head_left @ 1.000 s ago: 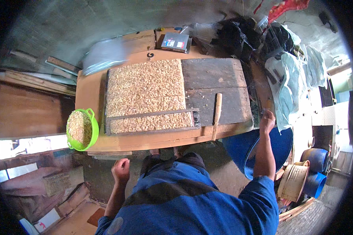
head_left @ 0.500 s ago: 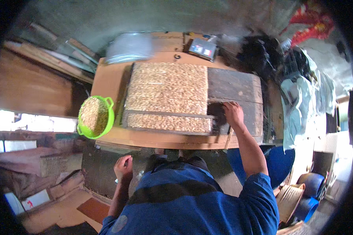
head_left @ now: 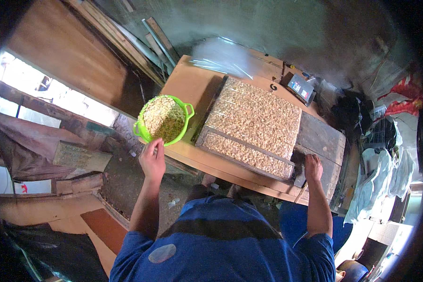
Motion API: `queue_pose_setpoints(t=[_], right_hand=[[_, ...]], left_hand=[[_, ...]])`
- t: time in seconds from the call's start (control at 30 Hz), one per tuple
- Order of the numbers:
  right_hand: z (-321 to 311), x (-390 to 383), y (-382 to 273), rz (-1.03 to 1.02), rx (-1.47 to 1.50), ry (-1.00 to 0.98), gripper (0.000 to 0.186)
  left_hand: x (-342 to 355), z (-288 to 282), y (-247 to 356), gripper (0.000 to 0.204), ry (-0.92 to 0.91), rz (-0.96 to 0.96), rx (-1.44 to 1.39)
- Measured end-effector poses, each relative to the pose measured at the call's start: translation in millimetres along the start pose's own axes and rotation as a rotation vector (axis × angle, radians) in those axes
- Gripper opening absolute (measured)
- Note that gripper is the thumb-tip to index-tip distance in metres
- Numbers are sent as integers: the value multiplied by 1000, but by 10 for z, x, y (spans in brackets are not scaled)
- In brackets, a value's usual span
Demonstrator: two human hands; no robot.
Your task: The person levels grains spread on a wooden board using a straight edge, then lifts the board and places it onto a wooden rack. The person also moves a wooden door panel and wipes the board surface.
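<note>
A green bowl-shaped basket with two handles (head_left: 185, 129) holds pale flakes or kernels (head_left: 162, 115) at the table's left. Over its near rim, my left hand (head_left: 153, 160) has its fingers pressed together; what is in them, if anything, cannot be made out. Mid-table lies a flat tray-like slab of the pale pieces (head_left: 254, 120), crossed near its front by a dark strip (head_left: 251, 145). At its right end, my right hand (head_left: 313, 169) is closed around a thin stick-like handle (head_left: 301, 192). A dark patch or tool head (head_left: 298, 162) sits beside those fingers.
A dark board (head_left: 319, 136) extends right of the slab on the tan table (head_left: 183, 82). Clear plastic sheets (head_left: 223, 57) and a dark box (head_left: 301, 88) lie along the back. Black bags (head_left: 350, 110) and hanging pale plastic (head_left: 378, 176) crowd the right side.
My left hand has risen from beside my body to the basket's near rim. My right hand stays by the slab's right end. The whole view has turned and shifted.
</note>
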State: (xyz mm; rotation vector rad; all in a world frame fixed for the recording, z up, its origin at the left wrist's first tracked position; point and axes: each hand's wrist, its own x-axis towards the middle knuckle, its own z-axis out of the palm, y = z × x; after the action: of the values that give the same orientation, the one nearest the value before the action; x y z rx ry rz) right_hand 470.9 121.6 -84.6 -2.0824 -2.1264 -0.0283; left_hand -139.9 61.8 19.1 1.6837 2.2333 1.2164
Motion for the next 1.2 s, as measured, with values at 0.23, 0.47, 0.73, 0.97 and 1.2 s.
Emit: queue_pose_setpoints(t=[0.23, 0.47, 0.73, 0.97, 1.2], right_hand=[[-57, -25, 2, 113, 58, -62, 17], [-55, 138, -40, 105, -49, -183, 17], [-118, 234, 19, 202, 48, -78, 13], [-634, 504, -914, 401, 999, 159, 13], [-1118, 232, -2837, 463, 1861, -353, 7]], left_hand=[[278, 137, -345, 35, -104, 30, 211], [13, 94, -593, 70, -139, 65, 205], [75, 142, -751, 69, -226, -42, 30], [283, 201, -870, 72, -270, 7, -2], [423, 274, -964, 72, -283, 21, -3]])
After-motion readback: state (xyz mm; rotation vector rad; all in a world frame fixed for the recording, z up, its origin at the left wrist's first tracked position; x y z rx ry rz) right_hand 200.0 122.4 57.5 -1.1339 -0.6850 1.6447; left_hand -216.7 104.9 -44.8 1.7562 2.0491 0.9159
